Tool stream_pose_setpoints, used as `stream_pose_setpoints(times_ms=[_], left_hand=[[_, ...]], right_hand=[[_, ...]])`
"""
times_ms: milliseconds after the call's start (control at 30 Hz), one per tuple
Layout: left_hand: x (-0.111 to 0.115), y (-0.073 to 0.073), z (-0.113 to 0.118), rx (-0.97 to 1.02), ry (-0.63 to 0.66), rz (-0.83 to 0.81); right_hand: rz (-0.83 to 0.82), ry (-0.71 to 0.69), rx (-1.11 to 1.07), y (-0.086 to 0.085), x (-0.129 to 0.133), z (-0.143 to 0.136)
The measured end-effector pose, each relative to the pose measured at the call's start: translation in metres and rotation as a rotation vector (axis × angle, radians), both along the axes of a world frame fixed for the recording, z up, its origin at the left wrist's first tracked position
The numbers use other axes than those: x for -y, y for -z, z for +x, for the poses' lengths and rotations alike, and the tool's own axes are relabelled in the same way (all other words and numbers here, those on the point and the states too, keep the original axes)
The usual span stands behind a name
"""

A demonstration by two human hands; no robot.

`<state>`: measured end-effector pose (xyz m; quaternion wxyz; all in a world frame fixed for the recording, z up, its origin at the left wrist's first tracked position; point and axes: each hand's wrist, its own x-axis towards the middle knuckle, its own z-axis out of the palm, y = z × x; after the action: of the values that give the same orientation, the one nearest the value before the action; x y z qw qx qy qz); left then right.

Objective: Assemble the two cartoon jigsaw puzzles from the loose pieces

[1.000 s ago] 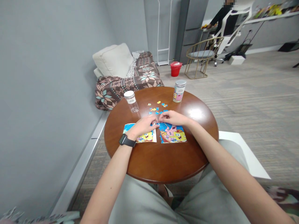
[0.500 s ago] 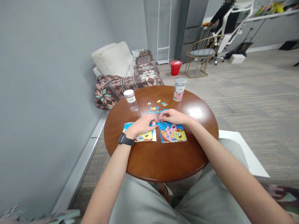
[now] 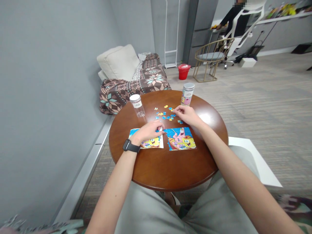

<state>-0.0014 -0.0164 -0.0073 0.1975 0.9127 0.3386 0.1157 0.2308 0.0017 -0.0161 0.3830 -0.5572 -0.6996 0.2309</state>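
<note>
My left hand [image 3: 151,130], with a dark watch on the wrist, lies over a printed picture sheet [image 3: 152,143] and covers part of it. Its fingers are bent, with thumb and forefinger apart. To its right is a jigsaw puzzle [image 3: 181,139], a cartoon scene of a pink and a yellow figure on blue. My right hand [image 3: 186,115] is beyond the puzzle, at the right edge of the loose puzzle pieces [image 3: 164,113]. Its fingertips are pinched together at a small yellowish puzzle piece [image 3: 172,110], partly hidden by them.
A clear jar with a white lid [image 3: 137,105] stands at the table's back left. A printed can [image 3: 187,94] stands just behind my right hand. Beyond the round wooden table [image 3: 168,172] are a covered sofa [image 3: 136,81], a red bin [image 3: 183,71] and a seated person [image 3: 229,19].
My right hand has moved away from the puzzle's upper edge, up and to the right, to the loose pieces. A piece near the puzzle is now uncovered. My left hand has stayed put.
</note>
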Motion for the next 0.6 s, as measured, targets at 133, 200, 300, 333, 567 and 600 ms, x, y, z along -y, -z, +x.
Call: stream_pose_setpoints(times_ms=[133, 200, 300, 333, 567, 600], left_hand=[[-0.001, 0.002, -0.001, 0.016, 0.003, 0.01], [-0.002, 0.004, -0.002, 0.025, -0.008, 0.017], [-0.004, 0.005, -0.005, 0.023, -0.032, 0.036], [-0.005, 0.006, -0.006, 0.02, -0.038, 0.041], [-0.006, 0.005, -0.007, 0.006, -0.055, 0.044], [-0.006, 0.004, -0.007, 0.006, -0.056, 0.042]], right_hand=[[-0.026, 0.071, 0.086, 0.002, -0.001, 0.007], [-0.062, -0.013, 0.144, 0.004, -0.001, 0.01], [-0.106, -0.185, 0.208, 0.007, -0.001, 0.014], [-0.115, -0.224, 0.21, 0.008, -0.002, 0.015], [-0.081, -0.284, 0.091, 0.016, -0.006, 0.013], [-0.068, -0.28, 0.097, 0.017, -0.006, 0.013]])
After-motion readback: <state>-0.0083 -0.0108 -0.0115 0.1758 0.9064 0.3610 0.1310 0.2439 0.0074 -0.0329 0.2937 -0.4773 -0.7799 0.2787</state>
